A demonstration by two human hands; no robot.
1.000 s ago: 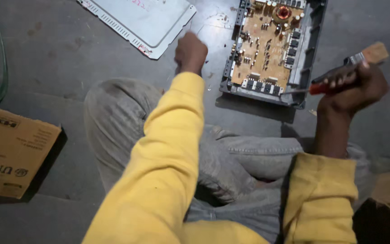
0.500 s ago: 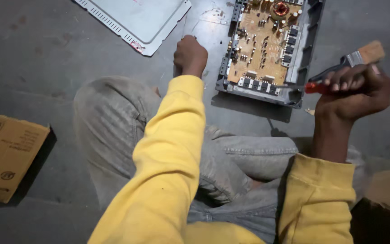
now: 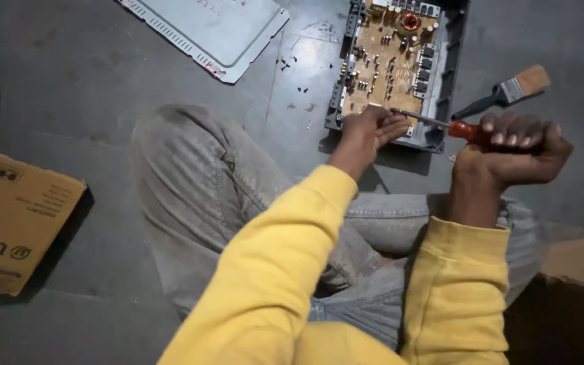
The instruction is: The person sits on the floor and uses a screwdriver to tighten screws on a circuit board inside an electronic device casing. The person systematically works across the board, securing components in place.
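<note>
We find open floor (image 3: pixel 103 108) on the left between the grey metal cover plate (image 3: pixel 211 30) at the far edge and the cardboard box (image 3: pixel 15 220) near us. Small loose screws (image 3: pixel 292 64) dot the floor between the plate and the open chassis (image 3: pixel 451 74) with its circuit board (image 3: pixel 386 61). Our knees (image 3: pixel 197 176) block the middle. Right of the chassis lies a paintbrush (image 3: pixel 508 91), with bare floor beyond it. Another box (image 3: pixel 576 297) crowds the near right corner. Our hands and the screwdriver (image 3: pixel 441 124) span the chassis's near edge.
</note>
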